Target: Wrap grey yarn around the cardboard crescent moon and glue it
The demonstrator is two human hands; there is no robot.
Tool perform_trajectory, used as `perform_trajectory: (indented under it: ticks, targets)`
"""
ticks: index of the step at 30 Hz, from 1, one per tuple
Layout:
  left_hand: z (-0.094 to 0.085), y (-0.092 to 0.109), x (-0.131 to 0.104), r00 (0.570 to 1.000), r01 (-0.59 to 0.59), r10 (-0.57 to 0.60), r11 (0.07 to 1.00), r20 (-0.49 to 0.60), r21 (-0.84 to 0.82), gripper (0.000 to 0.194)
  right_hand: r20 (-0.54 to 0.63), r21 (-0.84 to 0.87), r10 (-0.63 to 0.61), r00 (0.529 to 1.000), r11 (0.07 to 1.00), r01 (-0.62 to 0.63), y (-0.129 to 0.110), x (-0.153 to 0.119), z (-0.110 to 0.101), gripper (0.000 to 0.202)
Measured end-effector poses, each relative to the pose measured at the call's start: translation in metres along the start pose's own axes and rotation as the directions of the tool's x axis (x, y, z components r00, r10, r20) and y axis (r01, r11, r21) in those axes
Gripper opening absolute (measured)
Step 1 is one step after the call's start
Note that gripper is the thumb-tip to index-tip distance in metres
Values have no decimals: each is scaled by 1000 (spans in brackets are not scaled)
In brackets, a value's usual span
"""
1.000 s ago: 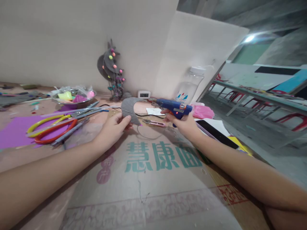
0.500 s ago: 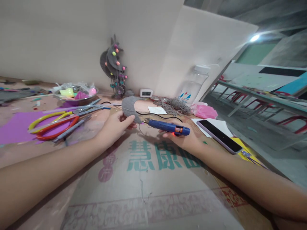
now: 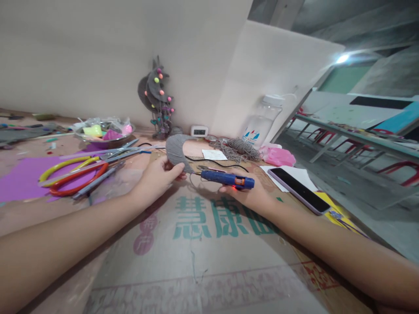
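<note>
My left hand [image 3: 161,176] pinches a grey yarn-wrapped crescent [image 3: 176,150] between thumb and fingers near its lower tip. My right hand [image 3: 247,192] is closed around a blue hot glue gun [image 3: 225,179], which shows a small red light. Its nozzle points left and lies at the crescent's lower tip; whether it touches cannot be told. A loop of thin grey yarn hangs just below that tip. Both hands are above a flattened cardboard sheet [image 3: 196,270] printed with green characters.
On the left lie red-and-yellow-handled scissors [image 3: 78,174] over purple sheet [image 3: 19,179], with a bowl [image 3: 103,139] behind. A grey moon decoration [image 3: 157,100] leans on the wall. Grey yarn [image 3: 242,149], a bottle [image 3: 262,122] and a phone [image 3: 298,191] are on the right.
The view has tilted a little, so the background sits lower. The glue gun has shifted slightly left towards me. Both hands keep their hold.
</note>
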State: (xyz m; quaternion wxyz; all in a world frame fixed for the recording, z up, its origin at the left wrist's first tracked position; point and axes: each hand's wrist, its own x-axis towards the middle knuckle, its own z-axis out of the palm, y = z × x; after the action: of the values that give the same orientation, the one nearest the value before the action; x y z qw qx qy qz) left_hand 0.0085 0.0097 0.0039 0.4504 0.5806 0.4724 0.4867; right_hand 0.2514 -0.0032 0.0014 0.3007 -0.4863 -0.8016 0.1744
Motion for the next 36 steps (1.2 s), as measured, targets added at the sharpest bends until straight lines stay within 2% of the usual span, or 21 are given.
perform_trajectory:
  ticks: [7, 14, 36]
  targets:
    - [0, -3, 1, 1000, 15, -15, 1000, 7, -20, 20, -4, 3, -64, 998, 998, 64, -1, 1, 1, 24]
    - [-2, -5, 2, 1000, 3, -3, 1000, 13, 14, 22, 3, -6, -47, 999, 999, 47, -3, 1, 1, 27]
    - [-1, -6, 3, 1000, 16, -15, 1000, 25, -21, 21, 0, -38, -47, 999, 998, 47, -8, 1, -1, 24]
